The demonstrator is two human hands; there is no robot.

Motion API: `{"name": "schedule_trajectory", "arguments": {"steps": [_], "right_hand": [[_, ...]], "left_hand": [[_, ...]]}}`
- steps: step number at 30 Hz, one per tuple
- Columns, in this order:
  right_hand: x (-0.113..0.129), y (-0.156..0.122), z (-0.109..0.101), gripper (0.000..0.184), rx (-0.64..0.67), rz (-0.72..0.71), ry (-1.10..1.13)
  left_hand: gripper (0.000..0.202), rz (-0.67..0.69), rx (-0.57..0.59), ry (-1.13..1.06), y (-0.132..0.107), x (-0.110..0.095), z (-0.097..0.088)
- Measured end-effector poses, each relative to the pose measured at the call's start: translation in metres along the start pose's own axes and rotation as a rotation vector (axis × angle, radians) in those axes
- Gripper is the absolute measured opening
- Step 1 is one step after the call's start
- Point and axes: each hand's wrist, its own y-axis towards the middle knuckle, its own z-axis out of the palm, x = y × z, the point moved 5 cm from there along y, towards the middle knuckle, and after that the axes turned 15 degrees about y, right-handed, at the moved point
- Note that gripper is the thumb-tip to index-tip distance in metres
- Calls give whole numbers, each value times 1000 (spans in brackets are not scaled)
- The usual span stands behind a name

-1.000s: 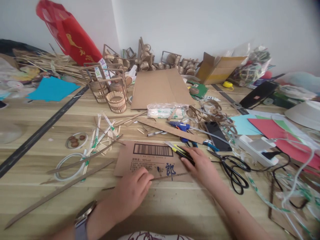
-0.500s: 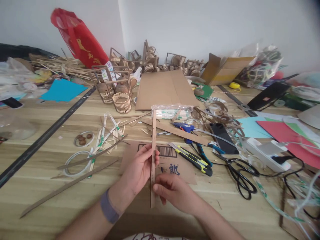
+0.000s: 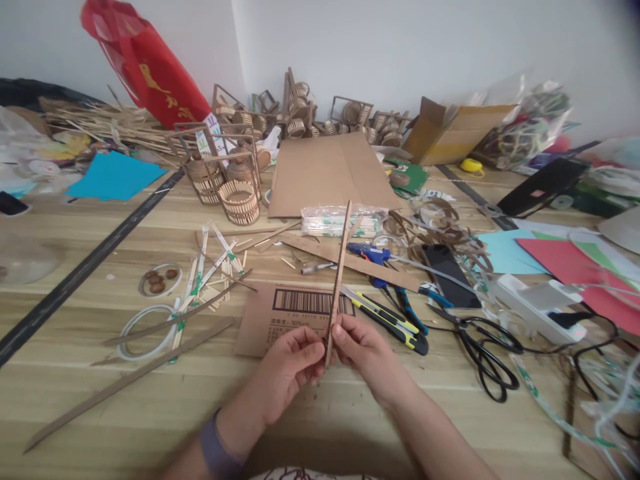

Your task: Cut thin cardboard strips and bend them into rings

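Both hands pinch the near end of a long thin cardboard strip (image 3: 340,270), which rises away from me, tilted slightly right. My left hand (image 3: 293,367) grips it from the left, my right hand (image 3: 363,350) from the right. Below them lies a cardboard piece with a printed barcode (image 3: 285,317) on the wooden table (image 3: 100,400). A yellow and black utility knife (image 3: 387,320) rests just right of my hands.
Black scissors (image 3: 483,350), a blue glue gun (image 3: 367,253), a phone (image 3: 443,267) and a white power strip (image 3: 533,300) lie to the right. Loose strips and chopsticks (image 3: 210,267), a tape ring (image 3: 145,327) sit left. Woven baskets (image 3: 240,200), flat cardboard (image 3: 325,173), a red bag (image 3: 150,67) stand behind.
My right hand left the utility knife on the table. Both hands lifted the strip off the cardboard, then slid to its near end, and it now tilts to the right.
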Motion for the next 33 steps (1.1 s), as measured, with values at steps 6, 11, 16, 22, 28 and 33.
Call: {"name": "schedule_trajectory", "arguments": {"steps": [6, 11, 16, 22, 28, 33], "right_hand": [[-9, 4, 0, 39, 22, -19, -36], [8, -10, -1, 16, -127, -433, -552], [18, -30, 15, 13, -49, -737, -850], [15, -32, 17, 9, -64, -785, -977], [12, -31, 15, 8, -60, -792, -974], [12, -32, 16, 10, -58, -805, -992]], "left_hand": [[53, -3, -16, -73, 1, 0, -2], [51, 69, -55, -90, -1, -6, -7], [48, 81, -128, -111, -3, -7, -14], [39, 112, -191, -76, -6, -8, -18], [39, 116, -183, -31, -7, -6, -17], [40, 139, -197, -15, -7, -5, -17]]}}
